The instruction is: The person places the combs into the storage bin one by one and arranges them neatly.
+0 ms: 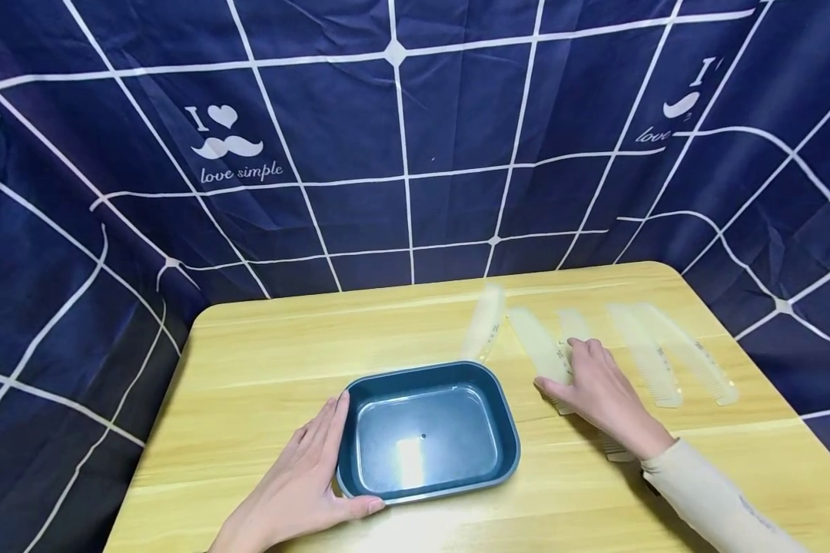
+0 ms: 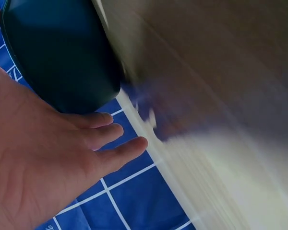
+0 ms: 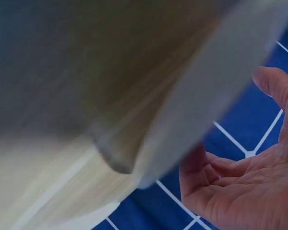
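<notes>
A dark teal rectangular plastic box [image 1: 425, 434] sits on the table, nothing inside it. My left hand [image 1: 297, 468] rests against its left side, fingers along the wall and thumb at the front edge. In the left wrist view the fingers [image 2: 117, 148] are extended beside the box [image 2: 62, 52]. My right hand [image 1: 605, 395] is over pale translucent combs, thumb and fingers spread apart. Beneath it lies one comb [image 1: 572, 322], partly hidden; another comb [image 1: 536, 342] is by the thumb. The right wrist view shows a blurred comb [image 3: 201, 91] beside the hand [image 3: 245, 187]; contact is unclear.
Two more combs [image 1: 639, 346] lie on the right, partly overlapping. A further comb [image 1: 484, 322] lies behind the box's right corner. The wood-grain table [image 1: 263, 361] has rounded back corners. A dark blue curtain [image 1: 346, 153] with white lines hangs behind and at both sides.
</notes>
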Tool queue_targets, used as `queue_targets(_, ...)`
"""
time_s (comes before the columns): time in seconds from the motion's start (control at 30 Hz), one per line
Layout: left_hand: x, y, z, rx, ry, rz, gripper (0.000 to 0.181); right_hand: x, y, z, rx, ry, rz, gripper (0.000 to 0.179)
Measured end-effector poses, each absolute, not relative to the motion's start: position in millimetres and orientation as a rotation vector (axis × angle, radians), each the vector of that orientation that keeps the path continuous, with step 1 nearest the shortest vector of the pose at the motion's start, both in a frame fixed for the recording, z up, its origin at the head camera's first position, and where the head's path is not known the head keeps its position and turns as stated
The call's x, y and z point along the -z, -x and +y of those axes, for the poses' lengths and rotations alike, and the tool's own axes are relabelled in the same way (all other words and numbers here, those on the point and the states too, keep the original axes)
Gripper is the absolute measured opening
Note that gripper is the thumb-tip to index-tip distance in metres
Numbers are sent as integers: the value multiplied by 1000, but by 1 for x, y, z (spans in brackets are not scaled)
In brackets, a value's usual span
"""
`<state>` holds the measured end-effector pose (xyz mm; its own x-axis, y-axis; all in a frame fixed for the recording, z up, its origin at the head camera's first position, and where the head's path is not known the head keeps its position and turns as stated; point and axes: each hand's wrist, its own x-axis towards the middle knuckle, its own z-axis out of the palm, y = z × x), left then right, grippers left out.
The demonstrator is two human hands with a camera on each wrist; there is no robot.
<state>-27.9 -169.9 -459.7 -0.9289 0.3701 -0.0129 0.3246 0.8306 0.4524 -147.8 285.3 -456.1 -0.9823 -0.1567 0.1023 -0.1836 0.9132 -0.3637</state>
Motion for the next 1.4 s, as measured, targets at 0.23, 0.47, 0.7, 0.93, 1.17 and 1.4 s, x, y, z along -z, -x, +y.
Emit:
queue_targets(0.23, 463, 31, -171, -805, -552, 2905, 143, 453, 154, 282, -539, -253, -3039, 80)
queue_targets(0.47, 462, 32, -174, -806, -566, 2883, 144, 452, 157, 282, -538, -203, -3067, 65)
queue_targets(0.7, 461, 34, -174, -799, -577, 2863, 142, 448, 157, 283, -526, -203, -3086, 60)
queue_targets(0.93, 461, 35, -174, -815, -594, 2859, 141, 448, 158, 284, -644, -205, -3071, 37)
queue_targets(1.17, 461, 35, -174, -802, -593, 2847, 140, 446, 157, 287, -772, -148, -3043, 46)
queue_targets(1.4, 463, 36, -175, -797, -585, 2849, 141, 448, 157, 287, -811, -183, -2954, 43)
